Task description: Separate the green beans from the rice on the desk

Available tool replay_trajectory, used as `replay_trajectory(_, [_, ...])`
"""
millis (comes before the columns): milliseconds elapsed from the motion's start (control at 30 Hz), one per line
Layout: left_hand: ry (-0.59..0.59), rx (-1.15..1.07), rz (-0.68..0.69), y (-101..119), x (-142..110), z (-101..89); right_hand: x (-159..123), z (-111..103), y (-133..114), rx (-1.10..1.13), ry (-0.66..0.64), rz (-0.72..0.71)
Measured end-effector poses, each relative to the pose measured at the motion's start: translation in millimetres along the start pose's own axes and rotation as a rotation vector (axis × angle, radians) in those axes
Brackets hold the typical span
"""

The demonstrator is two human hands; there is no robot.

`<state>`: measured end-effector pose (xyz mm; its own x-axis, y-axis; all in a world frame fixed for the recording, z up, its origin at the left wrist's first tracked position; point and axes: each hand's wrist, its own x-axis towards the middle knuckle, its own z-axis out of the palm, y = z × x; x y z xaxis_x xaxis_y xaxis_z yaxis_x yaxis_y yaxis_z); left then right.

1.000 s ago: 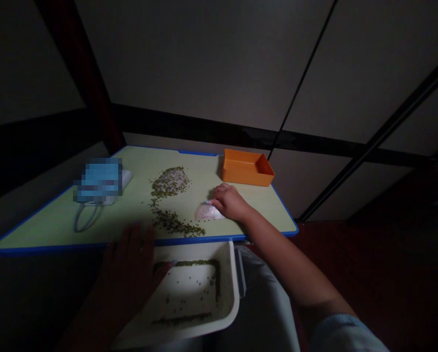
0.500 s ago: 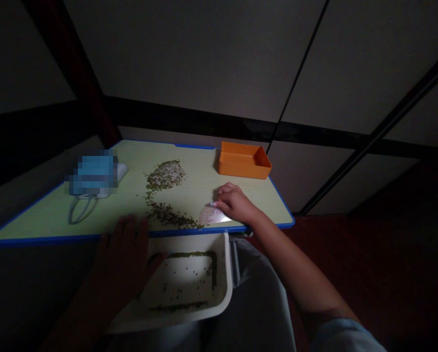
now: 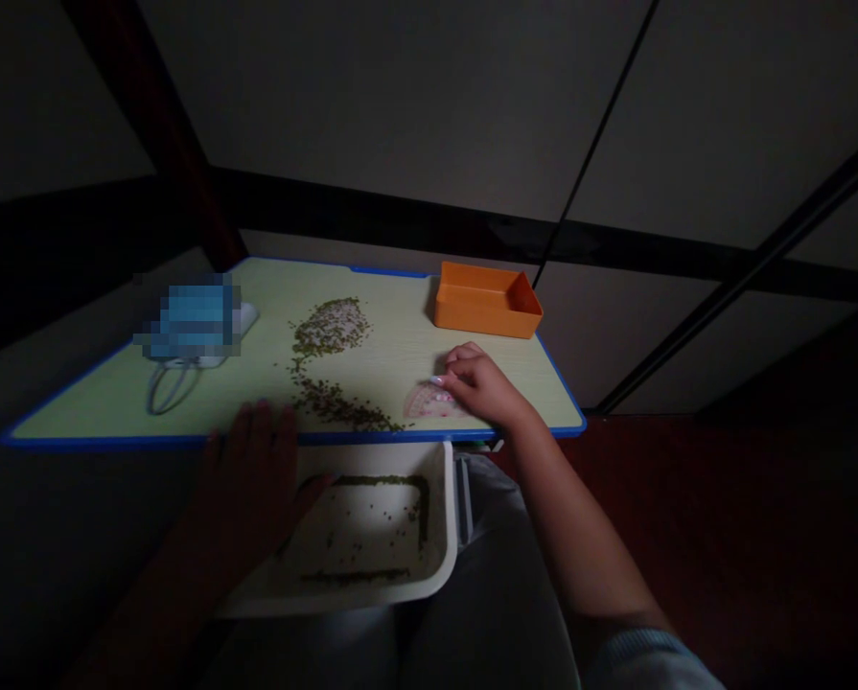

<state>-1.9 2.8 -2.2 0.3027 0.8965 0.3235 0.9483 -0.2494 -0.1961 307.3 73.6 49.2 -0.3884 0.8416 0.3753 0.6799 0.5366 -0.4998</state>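
My right hand is closed, thumb and fingers pinching a clear semicircular protractor with pink markings, low over the table near its front edge. Left of the protractor lies a strip of small dark green beans. Farther back is a pile of pale grains mixed with green beans. My left hand, in deep shadow, rests with fingers stretched out at the table's front edge. Below that edge sits a white bin with green beans along its inner corners and scattered over its bottom, partly behind my left hand.
The pale green table has a blue rim. An orange open box stands at the back right. On the left lies a blurred-out blue object on a white base, with a looped cord. Wall panels rise behind.
The camera view has shifted, so the scene sits slightly higher and farther right. My right hand and the protractor have moved a little to the right, away from the bean strip.
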Motion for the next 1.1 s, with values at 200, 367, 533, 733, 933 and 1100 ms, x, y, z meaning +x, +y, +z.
replay_trajectory(200, [0.011, 0.009, -0.017, 2, 0, -2.1, -3, -4, 1, 0.100, -0.008, 0.024])
replay_trajectory(367, [0.009, 0.013, -0.017, 3, 0, -4.7, -3, -3, -2, 0.187, -0.023, -0.035])
replay_trajectory(533, [-0.020, 0.027, -0.021, 4, 1, -4.1, -3, -3, -3, 0.180, 0.009, -0.017])
replay_trajectory(733, [-0.020, 0.035, -0.023, 4, 0, -4.2, -2, 0, -8, 0.174, -0.054, -0.058])
replay_trajectory(933, [0.010, 0.046, -0.016, 4, 1, -1.9, 5, 15, -13, 0.157, -0.031, -0.204])
replay_trajectory(1100, [0.016, 0.050, -0.008, 3, 0, -1.1, 7, 21, -10, 0.090, 0.034, -0.204])
